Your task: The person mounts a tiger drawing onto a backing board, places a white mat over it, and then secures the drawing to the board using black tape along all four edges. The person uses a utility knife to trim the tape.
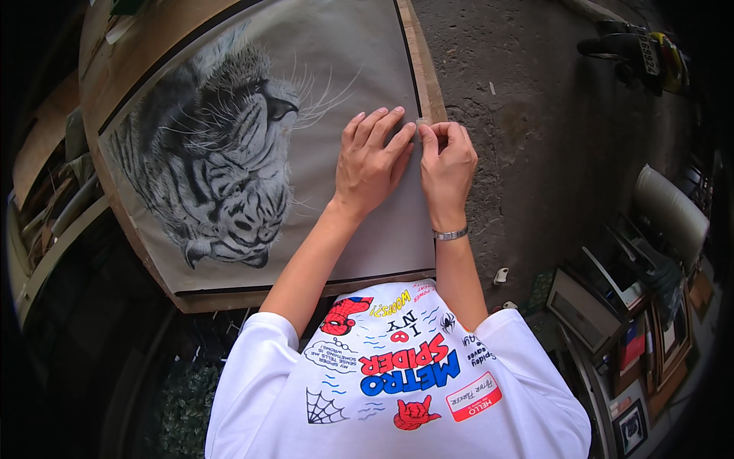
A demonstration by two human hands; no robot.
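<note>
A large grey sheet with a black-and-white tiger drawing (222, 164) lies on a wooden board (130, 53). My left hand (372, 161) rests flat on the sheet near its right edge, fingers spread. My right hand (446, 167) is right beside it, with thumb and forefinger pinched on what looks like a small piece of tape (423, 122) at the sheet's right edge, where the paper meets the wooden frame strip (425, 69). A metal bracelet (449, 234) sits on my right wrist.
Rough concrete floor (550, 130) lies to the right of the board. Framed pictures (612, 306) and a rolled sheet (673, 206) are stacked at the lower right. A power tool (638, 50) sits at the top right. Wooden pieces (53, 199) stand at the left.
</note>
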